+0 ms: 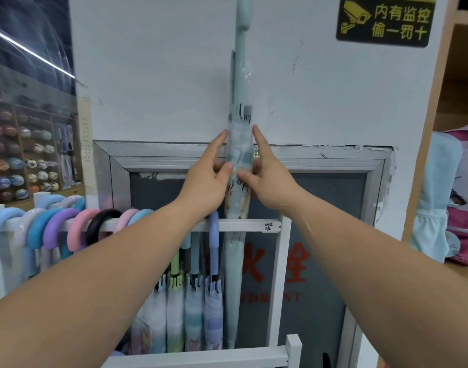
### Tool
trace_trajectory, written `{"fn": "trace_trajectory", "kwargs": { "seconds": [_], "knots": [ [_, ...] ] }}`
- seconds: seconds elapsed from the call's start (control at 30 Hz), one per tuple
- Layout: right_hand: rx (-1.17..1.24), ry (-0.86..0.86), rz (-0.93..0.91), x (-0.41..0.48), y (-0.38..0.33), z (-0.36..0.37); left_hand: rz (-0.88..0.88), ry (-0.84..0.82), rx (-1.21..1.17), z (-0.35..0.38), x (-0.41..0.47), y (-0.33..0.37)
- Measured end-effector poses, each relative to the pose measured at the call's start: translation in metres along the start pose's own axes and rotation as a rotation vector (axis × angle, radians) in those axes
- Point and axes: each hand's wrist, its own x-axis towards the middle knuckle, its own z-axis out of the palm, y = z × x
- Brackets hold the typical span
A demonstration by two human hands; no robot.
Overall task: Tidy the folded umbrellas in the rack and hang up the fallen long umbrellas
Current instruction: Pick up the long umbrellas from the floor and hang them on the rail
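The long umbrella (234, 274) stands upright against the white wall (153, 62), pale mint and wrapped in a clear plastic sleeve. Its straight handle (243, 14) is at the top and its tip points down, ending just above the bottom bar of the white rack (276, 274). Both hands hold it at mid-length, one on each side. The left hand (207, 179) has its thumb laid across the front of the sleeve and its forefinger stretched up along the left edge. The right hand (270, 176) mirrors it, with the thumb pressed on the front and the forefinger straight up the right edge. The remaining fingers curl behind the umbrella.

The umbrella crosses the rack's top rail (254, 224) near the right-hand post. Just to its left, inside the rack, hang several sleeved umbrellas (193, 314) with straight lilac, blue and green handles. Farther left on the same rail is a row of hooked handles (55, 229) in blue, lilac, pink and black.

Behind the rack is a metal-framed cabinet (333, 166) with red lettering on its dark panel. A black and yellow sign (384, 19) is fixed high on the wall. On the left, shelves (20, 160) hold rows of balls. On the right are a pink backpack (463, 221) and a pale blue fabric item (434, 181).
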Motion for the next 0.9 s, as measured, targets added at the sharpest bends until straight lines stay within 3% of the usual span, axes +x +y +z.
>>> {"fn": "trace_trajectory", "kwargs": {
  "seconds": [0.23, 0.57, 0.9],
  "knots": [
    [-0.069, -0.06, 0.057, -0.018, 0.011, 0.004, -0.048, 0.028, -0.092, 0.0, 0.008, -0.002],
    [-0.012, 0.139, 0.027, 0.002, 0.009, -0.002, -0.079, -0.1, 0.043, 0.011, -0.008, -0.012],
    [-0.059, -0.011, 0.054, -0.011, 0.026, 0.004, -0.133, -0.067, -0.017, 0.008, -0.002, -0.016]
  ]
}}
